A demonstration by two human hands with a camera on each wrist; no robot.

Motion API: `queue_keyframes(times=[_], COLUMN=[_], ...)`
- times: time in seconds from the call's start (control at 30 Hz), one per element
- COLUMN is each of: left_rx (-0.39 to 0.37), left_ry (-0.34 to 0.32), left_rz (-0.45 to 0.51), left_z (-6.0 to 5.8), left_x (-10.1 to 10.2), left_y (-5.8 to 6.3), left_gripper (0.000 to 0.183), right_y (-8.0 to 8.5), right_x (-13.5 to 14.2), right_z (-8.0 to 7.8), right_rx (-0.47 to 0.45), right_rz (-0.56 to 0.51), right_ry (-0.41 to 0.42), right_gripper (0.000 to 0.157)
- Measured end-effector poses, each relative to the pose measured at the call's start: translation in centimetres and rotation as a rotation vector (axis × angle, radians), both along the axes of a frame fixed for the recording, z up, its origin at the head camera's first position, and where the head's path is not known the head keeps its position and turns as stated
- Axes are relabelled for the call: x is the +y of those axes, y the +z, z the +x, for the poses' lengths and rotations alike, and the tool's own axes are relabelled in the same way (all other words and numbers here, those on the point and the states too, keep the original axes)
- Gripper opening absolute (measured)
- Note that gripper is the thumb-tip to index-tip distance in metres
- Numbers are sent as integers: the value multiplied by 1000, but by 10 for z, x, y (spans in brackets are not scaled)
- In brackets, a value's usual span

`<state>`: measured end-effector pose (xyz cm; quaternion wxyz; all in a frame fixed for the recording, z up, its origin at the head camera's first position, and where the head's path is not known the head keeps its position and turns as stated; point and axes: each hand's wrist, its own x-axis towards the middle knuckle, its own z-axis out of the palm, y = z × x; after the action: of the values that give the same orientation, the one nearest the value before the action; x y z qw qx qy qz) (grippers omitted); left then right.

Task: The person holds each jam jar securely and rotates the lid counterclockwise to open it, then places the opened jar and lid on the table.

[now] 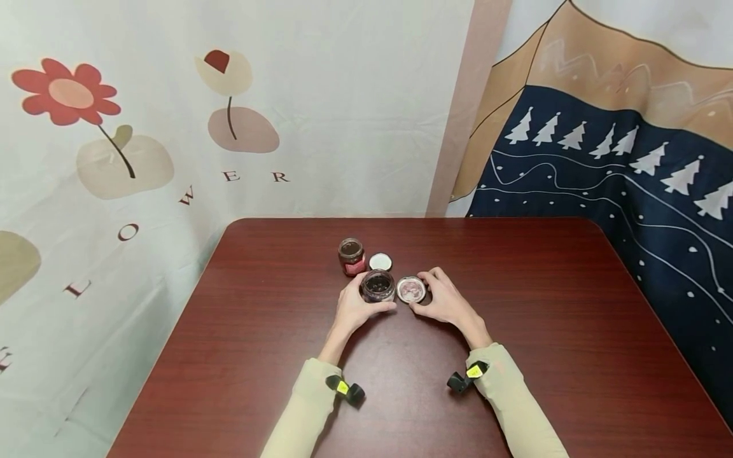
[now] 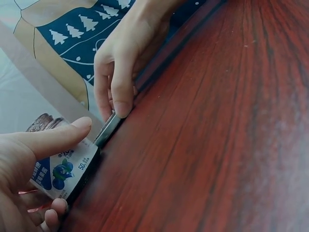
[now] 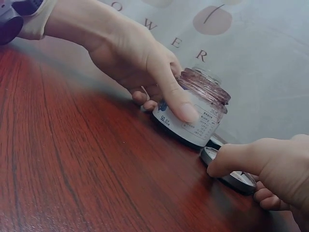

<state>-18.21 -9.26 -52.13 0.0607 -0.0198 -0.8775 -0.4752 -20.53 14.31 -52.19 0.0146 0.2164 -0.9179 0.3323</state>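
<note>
An open glass jar [image 1: 378,286] with dark contents stands upright on the table. Its white label [image 2: 67,169] carries a blueberry picture. My left hand [image 1: 354,308] grips this jar from the left, the thumb lying across its near side [image 3: 186,123]. Just to the right, a round metal lid [image 1: 411,290] lies flat with its stained inner face up. My right hand [image 1: 448,303] holds the lid's edge between thumb and fingers, and the lid sits close beside the jar's base. The far-side fingers of the left hand are partly hidden behind the jar.
Behind the left hand stands a second uncapped jar [image 1: 352,257] with a reddish label. A white lid [image 1: 380,261] lies between the two jars. The brown wooden table [image 1: 258,331] ends at a back edge near a printed curtain [image 1: 355,127].
</note>
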Motion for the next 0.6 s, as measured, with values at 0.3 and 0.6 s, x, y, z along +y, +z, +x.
queue_keyframes(times=[0.3, 0.6], left_rx=[43, -2], left_ry=[-66, -96], left_rz=[1, 30], left_z=[0, -3], left_x=[-7, -15], left_y=[4, 7], left_gripper=[84, 83], right_y=[0, 7], right_x=[1, 9], right_z=[-1, -2], right_rx=[17, -19], right_rz=[-8, -57], right_ry=[24, 49], right_gripper=[71, 67])
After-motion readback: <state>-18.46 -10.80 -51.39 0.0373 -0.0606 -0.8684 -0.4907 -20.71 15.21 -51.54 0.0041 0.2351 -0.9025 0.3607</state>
